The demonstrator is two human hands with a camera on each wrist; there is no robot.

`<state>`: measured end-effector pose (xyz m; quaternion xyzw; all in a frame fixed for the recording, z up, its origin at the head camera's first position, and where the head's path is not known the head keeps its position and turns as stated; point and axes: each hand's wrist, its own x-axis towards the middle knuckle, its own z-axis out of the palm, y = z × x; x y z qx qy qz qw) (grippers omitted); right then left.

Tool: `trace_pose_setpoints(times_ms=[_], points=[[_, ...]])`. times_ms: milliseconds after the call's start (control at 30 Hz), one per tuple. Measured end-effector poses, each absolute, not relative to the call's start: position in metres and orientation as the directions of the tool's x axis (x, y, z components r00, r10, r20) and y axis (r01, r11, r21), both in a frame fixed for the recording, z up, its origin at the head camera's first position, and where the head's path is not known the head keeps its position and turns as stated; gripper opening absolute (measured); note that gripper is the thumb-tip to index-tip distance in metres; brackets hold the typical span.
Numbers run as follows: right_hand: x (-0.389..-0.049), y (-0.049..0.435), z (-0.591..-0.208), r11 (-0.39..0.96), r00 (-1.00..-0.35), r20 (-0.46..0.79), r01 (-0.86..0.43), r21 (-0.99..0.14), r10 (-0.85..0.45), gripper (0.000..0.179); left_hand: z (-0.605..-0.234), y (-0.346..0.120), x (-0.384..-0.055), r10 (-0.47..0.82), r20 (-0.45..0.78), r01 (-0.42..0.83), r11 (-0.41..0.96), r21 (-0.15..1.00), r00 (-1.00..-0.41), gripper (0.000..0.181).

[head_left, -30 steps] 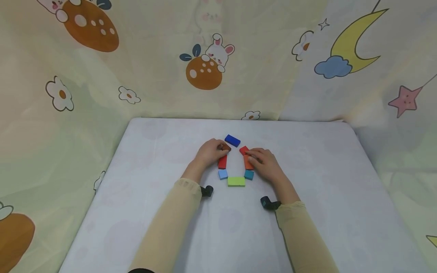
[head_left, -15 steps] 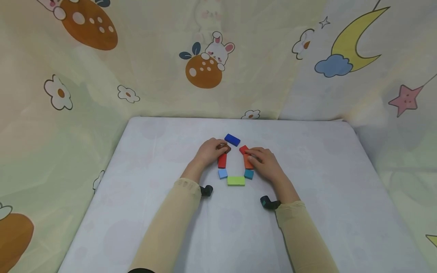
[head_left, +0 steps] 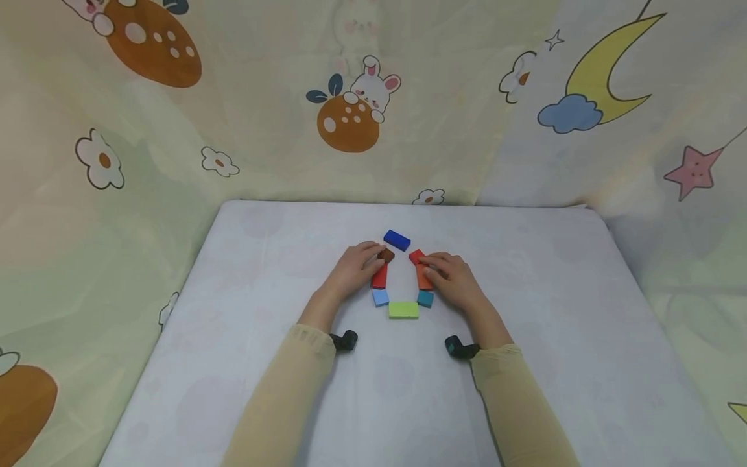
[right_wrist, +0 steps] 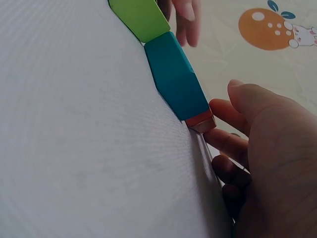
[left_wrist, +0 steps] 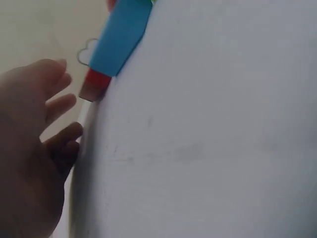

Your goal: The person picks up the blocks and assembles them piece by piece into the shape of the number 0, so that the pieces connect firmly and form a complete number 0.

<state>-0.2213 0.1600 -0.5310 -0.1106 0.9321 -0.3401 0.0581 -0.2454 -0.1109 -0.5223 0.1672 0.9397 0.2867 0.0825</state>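
Observation:
Small coloured blocks form a loop in the head view. My left hand [head_left: 355, 267], fingers loosely spread, is beside the brown block [head_left: 386, 256] and the red block [head_left: 380, 277] on the left side. In the left wrist view its fingers [left_wrist: 62, 106] stand apart from the blocks. My right hand [head_left: 455, 275] rests its fingertips at the small red block [head_left: 417, 256] and the orange block [head_left: 424, 277]; in the right wrist view the thumb is off the blocks. A light blue block [head_left: 380, 298], a teal block [head_left: 425, 298] and a lime green block [head_left: 404, 310] make up the near end.
A dark blue block [head_left: 397, 240] lies slanted at the far end, with gaps on both sides of it. A white cloth covers the table [head_left: 262, 389]. Behind it hangs a patterned cloth [head_left: 262, 97]. Each wrist wears a small black camera [head_left: 461, 347].
My left hand has let go of the brown block and drawn back a little to the left and nearer. The right hand and the blocks look unchanged.

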Motion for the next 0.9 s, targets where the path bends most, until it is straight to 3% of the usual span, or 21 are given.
trace_pose_setpoints(times_ms=[367,900], points=[[-0.222,0.16,-0.533,0.748,-0.969,-0.04,-0.163,-0.643,-0.245,0.042,-0.536,-0.118,-0.222,0.467,-0.04,0.403,0.8,0.444,-0.883,0.046],[-0.222,0.159,-0.533,0.756,-0.967,-0.054,-0.16,-0.634,-0.25,0.044,-0.54,-0.122,-0.218,0.483,0.023,0.45,0.797,0.402,-0.876,0.046]])
